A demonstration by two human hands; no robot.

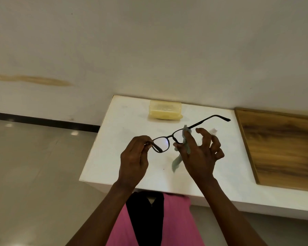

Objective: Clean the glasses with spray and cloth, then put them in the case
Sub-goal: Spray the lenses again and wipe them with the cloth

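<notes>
Black-framed glasses [167, 138] hang in the air above the white table [124, 125], with their arms unfolded. My left hand [134, 157] grips the left hinge end of the frame. My right hand [199, 151] pinches a pale grey-green cloth [185, 139] over the right lens between thumb and forefinger, while its other fingers spread loosely. A strip of the cloth dangles below that hand. A translucent yellow case [165, 109] lies closed at the back of the table near the wall. No spray bottle is in view.
A wooden panel [281, 150] lies on the right part of the table. A small whitish scrap [214, 130] sits behind my right hand. The wall runs along the back edge; tiled floor lies to the left.
</notes>
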